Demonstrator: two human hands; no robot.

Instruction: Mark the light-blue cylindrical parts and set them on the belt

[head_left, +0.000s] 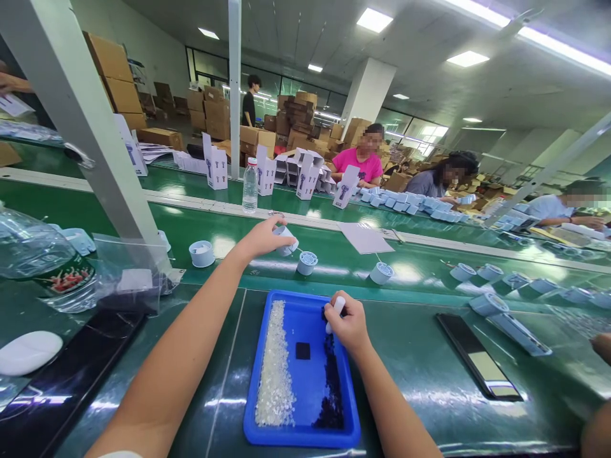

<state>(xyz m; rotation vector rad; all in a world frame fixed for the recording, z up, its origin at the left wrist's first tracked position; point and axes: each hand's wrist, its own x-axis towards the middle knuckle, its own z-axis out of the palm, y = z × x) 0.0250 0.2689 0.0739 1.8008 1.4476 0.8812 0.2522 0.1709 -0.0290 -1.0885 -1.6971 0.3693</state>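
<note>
My left hand (pixel 265 238) reaches out over the green belt, its fingers closed around a light-blue round plastic part (pixel 287 242). Beside it on the belt stands another light-blue round part (pixel 307 262) with a ribbed top. My right hand (pixel 347 319) is closed on a white pen-like tool (pixel 338 306), over the right side of a blue tray (pixel 271 304). The tool's tip is hard to make out. In the tray lie a strip of small clear beads (pixel 275 375), a pile of small black pieces (pixel 333 388) and a black square (pixel 302 350).
More light-blue parts stand on the belt, one (pixel 201 254) at left and one (pixel 382 273) at right. A phone (pixel 478 356) lies on the right. A water bottle (pixel 249 186), printed boxes (pixel 217 166) and a paper sheet (pixel 365 237) are farther back. Several co-workers sit opposite.
</note>
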